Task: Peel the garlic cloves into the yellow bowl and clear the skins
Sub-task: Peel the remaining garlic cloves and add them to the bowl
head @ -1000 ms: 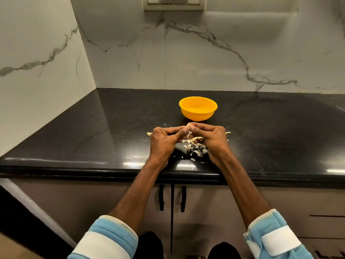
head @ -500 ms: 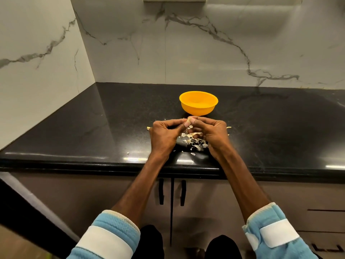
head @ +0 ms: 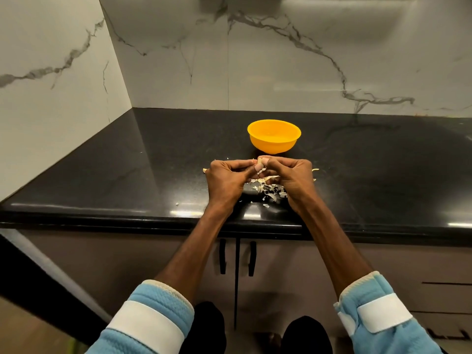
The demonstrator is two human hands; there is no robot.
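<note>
A yellow bowl (head: pixel 273 136) stands on the black counter (head: pixel 127 175), just beyond my hands. My left hand (head: pixel 226 178) and my right hand (head: pixel 293 178) meet fingertip to fingertip and together pinch a small pale garlic clove (head: pixel 260 160) held above the counter. Both hands have their fingers curled. A heap of dry garlic skins (head: pixel 268 186) lies on the counter under and between my hands. The inside of the bowl is mostly hidden from this angle.
Stray skin flakes lie at the left (head: pixel 204 170), the right (head: pixel 315 170) and near the front edge (head: pixel 176 204). Marble walls close the counter at the back and left. Cabinet doors with black handles (head: pixel 223 256) sit below the counter edge.
My hands have stayed together on the clove, working it slightly. The camera has tilted down a little, so the wall socket has left the top of the view.
</note>
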